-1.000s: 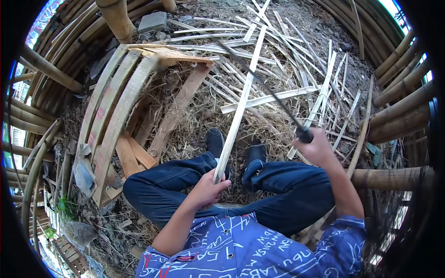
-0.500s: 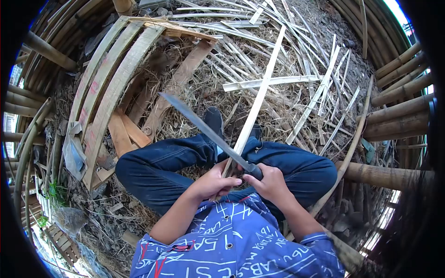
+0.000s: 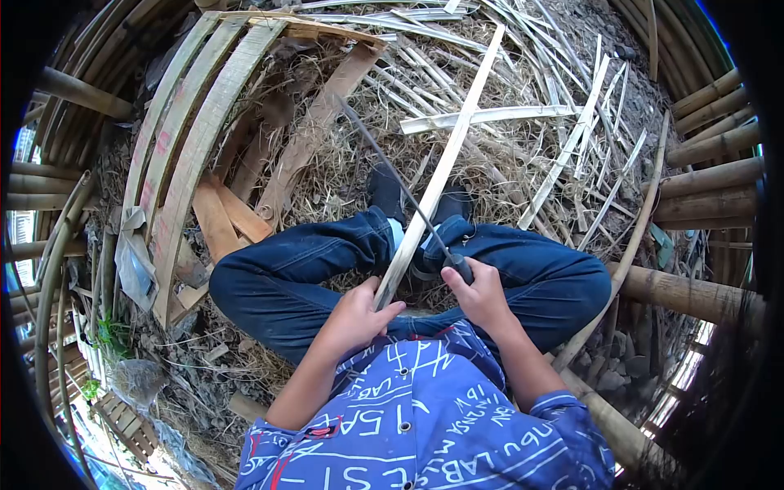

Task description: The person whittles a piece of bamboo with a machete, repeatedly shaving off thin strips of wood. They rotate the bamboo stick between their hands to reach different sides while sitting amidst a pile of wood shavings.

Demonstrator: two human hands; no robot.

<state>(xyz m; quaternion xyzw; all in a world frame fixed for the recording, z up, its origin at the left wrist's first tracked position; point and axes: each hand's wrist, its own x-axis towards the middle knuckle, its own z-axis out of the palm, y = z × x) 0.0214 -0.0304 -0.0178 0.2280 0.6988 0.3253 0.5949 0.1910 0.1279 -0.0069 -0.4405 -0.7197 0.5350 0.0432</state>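
The left hand (image 3: 357,314) is closed around the near end of a bamboo strip (image 3: 441,167) that slants up and away over the legs. Just right of it, the right hand (image 3: 480,296) grips a knife (image 3: 398,185) handle, its blade laid against the strip above both grips.

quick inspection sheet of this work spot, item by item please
surface: ground covered in dry straw and shavings
job's things: long bamboo strip slanting up and away; knife, blade crossing it
clutter: loose split strips; short planks; curved slats
hands: left hand closed on the bamboo strip's near end; right hand closed on the knife handle
cables: nothing seen
surroundings: bamboo poles stacked on both sides
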